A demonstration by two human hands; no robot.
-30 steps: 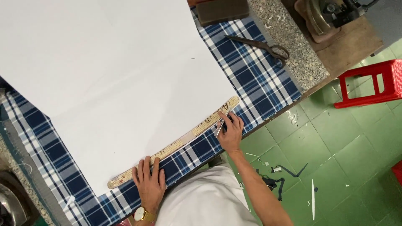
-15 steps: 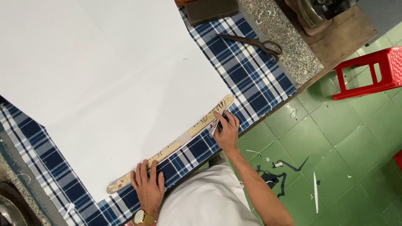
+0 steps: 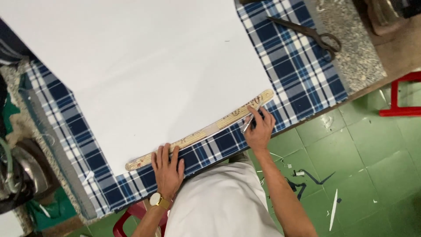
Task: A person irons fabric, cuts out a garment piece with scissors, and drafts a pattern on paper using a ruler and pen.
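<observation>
My right hand half hides the thin pale marker pinched in its fingers, too small to identify, and the white sheet runs off the top edge. Blue plaid cloth covers the counter, with scissors beyond the wooden ruler and green floor tiles below. The ruler lies along the sheet's near edge, slanting from lower left to upper right, my left hand pressing flat, fingers spread, on its lower end.

Cutting table on a green tiled floor

The table has a speckled grey top under a blue and white checked cloth, which runs along its near edge. Green floor tiles, scuffed and strewn with white scraps, lie beyond. A red stool stands off the right corner; another red seat shows below the near edge.
</observation>
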